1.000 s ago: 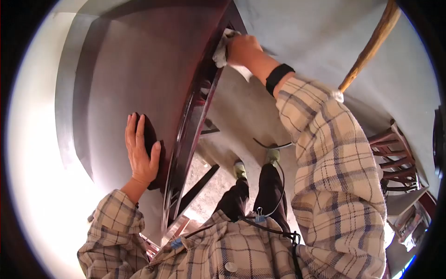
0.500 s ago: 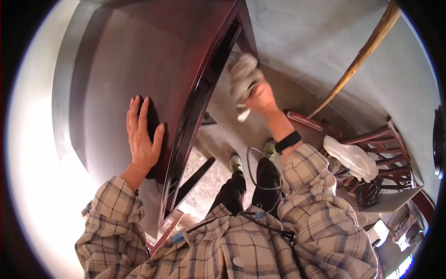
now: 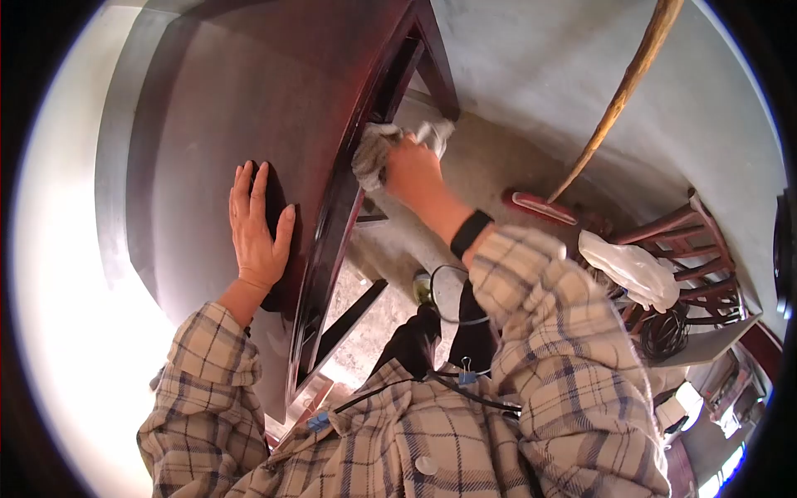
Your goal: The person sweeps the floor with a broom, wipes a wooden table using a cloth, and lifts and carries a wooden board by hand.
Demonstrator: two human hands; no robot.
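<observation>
Glare hides the desk (image 3: 207,100) at frame left. The right hand (image 3: 413,172) grips a cloth (image 3: 371,153) bunched at centre top against the desk's edge; the left hand (image 3: 259,228) lies flat, open.

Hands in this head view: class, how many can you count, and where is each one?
2. The left hand lies flat on the dark table top. The right hand grips a pale cloth against the table's edge. No other hands show.
</observation>
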